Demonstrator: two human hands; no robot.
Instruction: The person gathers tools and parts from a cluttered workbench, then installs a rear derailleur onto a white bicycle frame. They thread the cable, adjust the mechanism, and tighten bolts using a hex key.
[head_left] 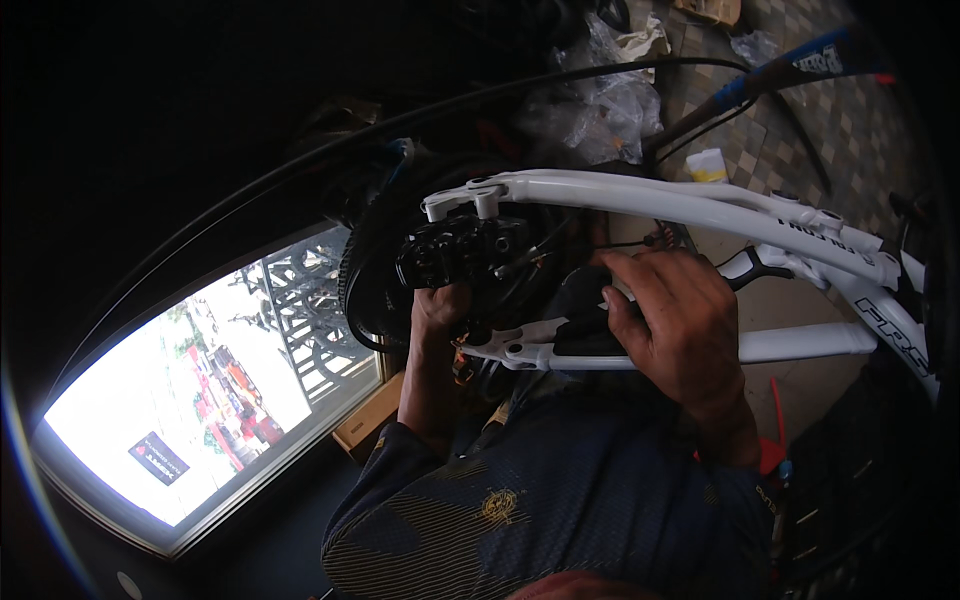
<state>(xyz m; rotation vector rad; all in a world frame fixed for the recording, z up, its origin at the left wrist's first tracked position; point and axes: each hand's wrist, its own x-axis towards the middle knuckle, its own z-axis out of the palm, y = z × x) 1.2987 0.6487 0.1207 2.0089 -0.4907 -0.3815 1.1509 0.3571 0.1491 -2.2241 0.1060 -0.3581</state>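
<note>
A white bicycle frame (620,195) stretches across the middle, its dropout end pointing left. By that end is a dark mechanical part (465,248), its exact kind lost in shadow. My left hand (438,305) reaches up against this part from the near side; its fingers are hidden behind it. My right hand (680,320) curls over the frame's black-and-white stay (750,268), thumb on the near side and fingers on the far side. Below the hand runs the frame's lower white tube (800,343). A dark wheel (365,270) stands behind the part.
A long black cable (460,95) arcs over the frame. Clear plastic wrapping (605,105) lies on the tiled floor (800,115) beyond, near a blue-and-brown tube (770,80). Left is a bright glass opening (190,400) with a cardboard box (368,410) beside it. A red strip (778,410) shows near my right forearm.
</note>
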